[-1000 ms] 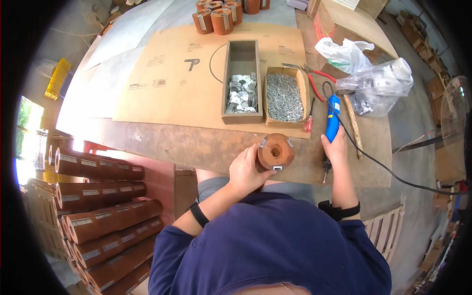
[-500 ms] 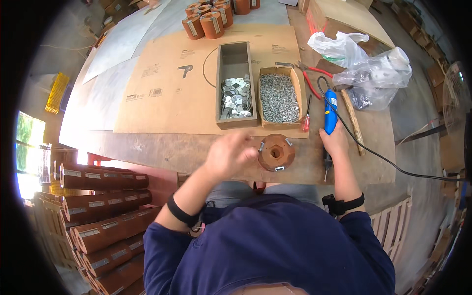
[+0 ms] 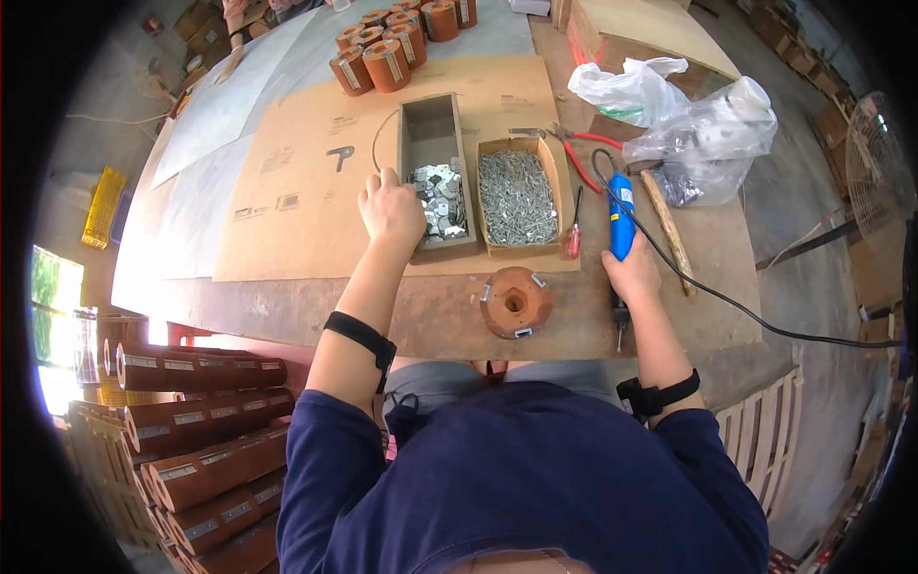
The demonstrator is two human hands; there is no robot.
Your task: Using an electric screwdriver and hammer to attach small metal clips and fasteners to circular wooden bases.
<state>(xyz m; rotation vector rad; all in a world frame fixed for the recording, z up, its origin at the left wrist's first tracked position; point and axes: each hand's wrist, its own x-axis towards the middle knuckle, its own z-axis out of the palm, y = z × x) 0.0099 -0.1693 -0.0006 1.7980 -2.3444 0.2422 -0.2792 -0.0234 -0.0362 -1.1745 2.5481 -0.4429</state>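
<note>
My left hand (image 3: 392, 212) is at the left wall of a long grey box (image 3: 412, 124), its fingers bent around the rim. Small flat metal plates (image 3: 442, 201) fill the near part of that box. My right hand (image 3: 634, 271) is wrapped around a blue electric screwdriver (image 3: 622, 215), which points down toward the table's front edge. Between my forearms lies a reddish-brown ring-shaped piece (image 3: 516, 303) with a hexagonal recess, a centre hole and metal plates on its rim. A cardboard box of screws (image 3: 517, 196) stands right of the grey box.
A red-handled screwdriver (image 3: 573, 239), red-handled pliers (image 3: 579, 163), a wooden stick (image 3: 669, 230) and plastic bags (image 3: 712, 139) lie to the right. The black cable (image 3: 741, 304) runs off right. Brown cylinders (image 3: 387, 62) stand at the back; long ones (image 3: 206, 411) are stacked lower left. Another person's arm (image 3: 234, 43) shows far left.
My left hand has moved from beside the brown ring-shaped piece, away from me and left, to the grey box's left wall. The right hand still holds the blue electric screwdriver.
</note>
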